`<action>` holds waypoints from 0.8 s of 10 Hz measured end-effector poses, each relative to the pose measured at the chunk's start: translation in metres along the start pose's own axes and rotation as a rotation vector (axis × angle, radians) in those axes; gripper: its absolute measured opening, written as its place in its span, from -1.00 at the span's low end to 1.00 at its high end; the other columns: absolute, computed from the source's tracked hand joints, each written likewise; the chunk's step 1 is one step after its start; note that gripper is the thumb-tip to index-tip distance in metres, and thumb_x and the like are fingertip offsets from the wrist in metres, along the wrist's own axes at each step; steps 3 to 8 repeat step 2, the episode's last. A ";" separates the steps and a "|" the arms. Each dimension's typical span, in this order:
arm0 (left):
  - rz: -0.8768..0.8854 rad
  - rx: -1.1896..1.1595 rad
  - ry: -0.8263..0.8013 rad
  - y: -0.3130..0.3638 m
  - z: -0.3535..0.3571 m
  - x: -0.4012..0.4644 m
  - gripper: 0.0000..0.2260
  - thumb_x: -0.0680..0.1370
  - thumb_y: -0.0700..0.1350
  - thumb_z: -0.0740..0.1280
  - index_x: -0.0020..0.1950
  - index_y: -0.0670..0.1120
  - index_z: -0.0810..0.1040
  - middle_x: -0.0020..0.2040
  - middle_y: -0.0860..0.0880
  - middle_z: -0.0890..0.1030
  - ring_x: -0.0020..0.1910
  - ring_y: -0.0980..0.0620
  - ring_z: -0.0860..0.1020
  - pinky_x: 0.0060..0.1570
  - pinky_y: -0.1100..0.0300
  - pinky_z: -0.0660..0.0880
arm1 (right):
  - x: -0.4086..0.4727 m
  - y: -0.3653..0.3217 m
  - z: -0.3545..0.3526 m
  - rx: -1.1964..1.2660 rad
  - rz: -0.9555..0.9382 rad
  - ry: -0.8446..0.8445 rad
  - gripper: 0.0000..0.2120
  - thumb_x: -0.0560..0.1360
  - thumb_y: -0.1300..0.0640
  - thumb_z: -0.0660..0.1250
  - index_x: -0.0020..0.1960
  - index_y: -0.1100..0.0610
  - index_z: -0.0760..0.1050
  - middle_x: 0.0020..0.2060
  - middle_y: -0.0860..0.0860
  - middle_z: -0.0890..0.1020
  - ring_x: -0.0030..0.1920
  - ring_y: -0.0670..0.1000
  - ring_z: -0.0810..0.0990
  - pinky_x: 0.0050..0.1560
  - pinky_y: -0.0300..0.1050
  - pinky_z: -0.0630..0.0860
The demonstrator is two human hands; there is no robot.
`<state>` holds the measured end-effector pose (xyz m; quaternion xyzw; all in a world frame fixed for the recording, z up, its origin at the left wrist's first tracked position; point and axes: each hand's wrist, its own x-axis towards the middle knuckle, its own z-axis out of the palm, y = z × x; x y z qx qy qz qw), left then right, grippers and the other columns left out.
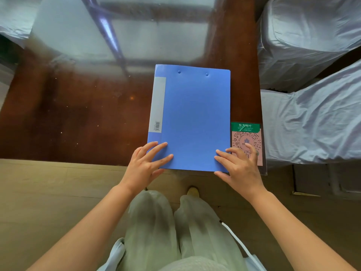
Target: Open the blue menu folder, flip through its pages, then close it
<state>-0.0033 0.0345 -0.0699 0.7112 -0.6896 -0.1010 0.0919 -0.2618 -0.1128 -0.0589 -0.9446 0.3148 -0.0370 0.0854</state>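
Across the left and middle of the frame I see a dark brown glossy table, its top throwing back a pale reflection in the upper left. At the far upper left corner a bit of pale cloth shows. Below the table edge runs a light wooden floor.

In the lower middle I see the left hand, fingers spread and lying flat on the bottom left corner of the blue folder; its grip is loose and splayed, pinching nothing. The folder sits closed on the table, right of centre, its near edge at the table's front edge. A grey label strip with a small barcode runs down its left side, and two round studs show near its top edge.

The right hand rests on the folder's bottom right corner, fingers spread too, the thumb under or at the near edge; I cannot tell whether it has caught the cover. Some of its fingers reach over a pink card with a code and a green band, just beside the folder's right edge.

At the right of the frame stand chairs in pale covers. At the bottom centre I see pale green trousers.
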 end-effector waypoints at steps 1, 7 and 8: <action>-0.009 -0.004 0.002 0.003 -0.004 0.000 -0.56 0.30 -0.10 0.55 0.16 0.02 0.59 0.27 -0.15 0.55 0.21 -0.25 0.51 0.12 -0.15 0.45 | 0.000 -0.002 -0.002 -0.012 0.007 -0.018 -0.60 0.24 0.01 0.56 0.02 0.12 0.63 0.05 0.05 0.69 0.07 0.14 0.62 0.25 0.32 0.24; 0.001 0.000 0.006 0.007 -0.011 0.000 -0.56 0.32 -0.03 0.53 0.18 0.04 0.58 0.31 -0.15 0.51 0.29 -0.22 0.44 0.26 -0.19 0.30 | 0.001 -0.003 -0.009 -0.023 -0.003 -0.047 -0.56 0.23 -0.02 0.56 0.05 0.12 0.62 0.06 0.06 0.68 0.08 0.15 0.62 0.24 0.37 0.24; 0.001 0.000 0.006 0.007 -0.011 0.000 -0.56 0.32 -0.03 0.53 0.18 0.04 0.58 0.31 -0.15 0.51 0.29 -0.22 0.44 0.26 -0.19 0.30 | 0.001 -0.003 -0.009 -0.023 -0.003 -0.047 -0.56 0.23 -0.02 0.56 0.05 0.12 0.62 0.06 0.06 0.68 0.08 0.15 0.62 0.24 0.37 0.24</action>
